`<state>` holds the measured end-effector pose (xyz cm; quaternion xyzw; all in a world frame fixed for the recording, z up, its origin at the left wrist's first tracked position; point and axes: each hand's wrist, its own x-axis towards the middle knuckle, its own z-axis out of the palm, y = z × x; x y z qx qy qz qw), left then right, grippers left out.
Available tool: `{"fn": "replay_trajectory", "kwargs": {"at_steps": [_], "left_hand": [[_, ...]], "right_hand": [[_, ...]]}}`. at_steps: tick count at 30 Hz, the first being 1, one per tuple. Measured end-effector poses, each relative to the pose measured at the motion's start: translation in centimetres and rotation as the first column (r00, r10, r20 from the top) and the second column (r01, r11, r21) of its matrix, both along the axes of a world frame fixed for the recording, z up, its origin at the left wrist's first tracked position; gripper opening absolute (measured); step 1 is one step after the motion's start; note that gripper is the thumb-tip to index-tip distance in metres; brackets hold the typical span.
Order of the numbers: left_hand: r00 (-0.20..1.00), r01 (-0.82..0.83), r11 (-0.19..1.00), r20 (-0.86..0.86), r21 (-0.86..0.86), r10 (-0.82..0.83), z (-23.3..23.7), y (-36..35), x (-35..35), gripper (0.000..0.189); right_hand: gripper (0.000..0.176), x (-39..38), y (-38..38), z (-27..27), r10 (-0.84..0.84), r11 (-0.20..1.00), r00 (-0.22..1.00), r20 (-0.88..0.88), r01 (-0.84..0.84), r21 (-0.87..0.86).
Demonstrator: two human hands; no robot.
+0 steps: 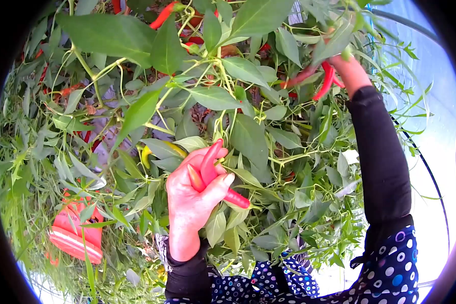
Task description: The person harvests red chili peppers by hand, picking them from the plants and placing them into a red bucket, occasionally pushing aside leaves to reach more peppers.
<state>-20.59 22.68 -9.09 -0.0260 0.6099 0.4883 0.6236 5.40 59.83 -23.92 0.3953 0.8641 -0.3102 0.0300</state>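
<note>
My left hand (192,195) is closed around a few red chili peppers (210,164). One points up past the fingers, and another pokes out below the thumb. My right hand (344,71) reaches up into the foliage at the upper right, its fingers mostly covered by leaves and blurred. Red chili peppers (325,83) stick out from its palm side, seemingly held there. Between and around both hands spreads a leafy pepper plant (248,137). A yellow-green pepper (146,156) hangs just left of my left hand.
More red peppers (163,16) hang among leaves at the top. A red bag or container with a white band (76,248) sits low on the left, partly behind grass. Bright plastic sheeting (430,152) and a thin dark hose (430,177) run along the right.
</note>
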Motion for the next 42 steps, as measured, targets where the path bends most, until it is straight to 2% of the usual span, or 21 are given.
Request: {"fn": "replay_trajectory", "kwargs": {"at_steps": [1,3,7,8,16,24,29,36,37,38,40,41,42], "left_hand": [[1.0,0.008,1.0,-0.011,0.002,-0.008,-0.1,0.0,0.0,0.023],[1.0,-0.003,1.0,-0.004,0.006,0.003,-0.1,0.1,0.0,0.022],[1.0,0.002,1.0,0.014,-0.017,-0.002,0.5,0.3,-0.1,0.021],[1.0,0.002,1.0,0.012,-0.017,-0.002,0.4,0.2,-0.2,0.021],[1.0,0.012,1.0,0.004,-0.022,-0.012,0.3,0.1,-0.1,0.021],[1.0,-0.005,0.999,0.004,-0.034,0.005,0.3,0.6,0.2,0.02],[1.0,0.0,1.0,-0.028,0.016,0.001,0.0,0.2,0.3,0.02],[0.999,-0.04,0.999,0.014,0.0,0.04,0.3,0.5,0.3,0.019],[0.999,-0.033,0.999,0.019,-0.011,0.033,0.3,0.5,0.3,0.019],[0.999,-0.035,0.999,0.016,-0.011,0.035,0.3,0.5,0.2,0.019],[1.0,-0.015,1.0,0.001,-0.011,0.015,0.2,0.4,0.2,0.018],[1.0,-0.017,1.0,0.001,-0.014,0.017,0.3,0.3,0.3,0.018],[1.0,-0.023,1.0,0.007,-0.017,0.023,0.3,0.3,0.3,0.017]], "right_hand": [[0.024,-0.3,0.0,0.0,0.001,1.0,1.0,0.001,-0.001,0.0],[0.025,-3.5,-0.9,0.8,0.105,0.994,0.978,0.179,-0.107,0.001],[0.028,-10.6,-3.6,3.0,0.292,0.951,0.814,0.502,-0.303,-0.061],[0.028,-11.5,-3.6,3.5,0.321,0.941,0.796,0.513,-0.328,-0.08],[0.03,-14.9,-4.3,6.6,0.451,0.888,0.842,0.297,-0.39,-0.243],[0.031,-13.5,-4.9,6.3,0.427,0.872,0.883,0.192,-0.346,-0.347],[0.031,-11.4,-4.3,5.2,0.332,0.871,0.935,0.122,-0.255,-0.42],[0.032,-5.9,-3.1,4.5,0.048,0.837,0.998,0.034,-0.022,-0.547],[0.031,-5.8,-2.9,5.1,0.05,0.845,0.993,0.103,0.013,-0.535],[0.031,-5.6,-3.4,5.4,0.052,0.844,0.994,0.1,0.01,-0.536],[0.029,-4.9,-4.9,5.9,-0.081,0.955,0.987,-0.136,0.038,-0.296],[0.029,-5.0,-4.5,7.4,0.152,0.981,0.988,0.019,-0.149,-0.121],[0.029,-3.9,-4.0,7.3,0.153,0.981,0.988,0.018,-0.15,-0.123]]}}
